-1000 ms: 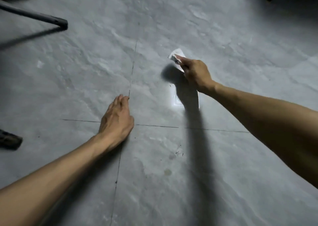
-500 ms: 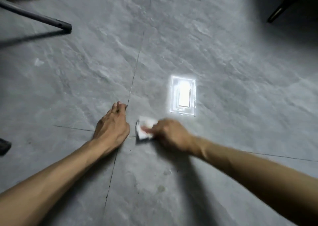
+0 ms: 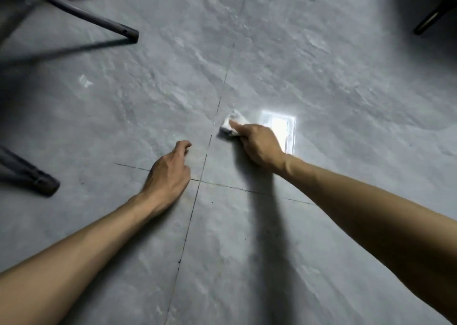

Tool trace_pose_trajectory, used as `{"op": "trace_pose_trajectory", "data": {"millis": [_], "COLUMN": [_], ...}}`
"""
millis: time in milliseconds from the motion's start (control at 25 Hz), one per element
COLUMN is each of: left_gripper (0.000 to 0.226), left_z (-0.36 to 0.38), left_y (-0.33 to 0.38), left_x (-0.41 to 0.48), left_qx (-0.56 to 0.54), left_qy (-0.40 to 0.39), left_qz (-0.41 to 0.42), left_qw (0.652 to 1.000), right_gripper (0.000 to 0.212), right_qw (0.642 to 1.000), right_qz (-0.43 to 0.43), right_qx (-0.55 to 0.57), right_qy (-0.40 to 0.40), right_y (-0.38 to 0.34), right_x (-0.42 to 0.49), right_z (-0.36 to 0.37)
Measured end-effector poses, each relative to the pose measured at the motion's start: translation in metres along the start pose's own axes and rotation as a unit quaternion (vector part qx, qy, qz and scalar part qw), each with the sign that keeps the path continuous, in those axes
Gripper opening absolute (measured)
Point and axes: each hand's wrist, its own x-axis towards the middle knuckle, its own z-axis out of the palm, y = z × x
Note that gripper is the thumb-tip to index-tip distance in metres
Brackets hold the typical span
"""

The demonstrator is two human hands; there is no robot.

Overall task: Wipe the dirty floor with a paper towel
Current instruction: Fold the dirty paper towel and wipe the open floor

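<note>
Another wipe outward.
The right hand's (image 3: pixel 259 146) grip holds the crumpled white paper towel (image 3: pixel 231 124), now farther up the grey tiled floor (image 3: pixel 321 65).

Glossy tile floor, crumpled paper, dull metal.
The floor (image 3: pixel 321 65) is grey marbled tile, smooth and glossy enough to mirror a bright glare (image 3: pixel 282 129), with thin dark grout lines (image 3: pixel 197 193); the paper towel (image 3: pixel 231 124) is white and crumpled; the tube leg (image 3: pixel 99 20) is dull grey metal.
</note>
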Motion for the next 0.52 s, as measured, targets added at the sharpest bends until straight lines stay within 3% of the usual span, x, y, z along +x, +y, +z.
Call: {"op": "trace_pose_trajectory", "data": {"millis": [120,320,400,520], "left_gripper": [0.058,0.06,0.06,0.058], "left_z": [0.001,0.009,0.012,0.012], "left_y": [-0.003,0.007,0.011,0.018], "left_x": [-0.012,-0.041,-0.049,-0.052], "left_qx": [-0.004,0.063,0.075,0.083], "left_qy": [-0.016,-0.086,-0.106,-0.118], "left_qz": [0.017,0.083,0.086,0.074], "left_qw": [1.0,0.991,0.988,0.987], "right_gripper": [0.049,0.049,0.042,0.045], "right_qw": [0.971,0.922,0.943,0.996], "right_qz": [-0.211,-0.307,-0.24,0.013], "right_qx": [0.019,0.02,0.059,0.047], "right_qy": [-0.107,-0.236,-0.224,-0.068], "right_y": [-0.056,-0.036,-0.017,0.02], "right_x": [-0.077,-0.162,-0.173,-0.131], "right_z": [0.025,-0.005,-0.019,-0.034]}}
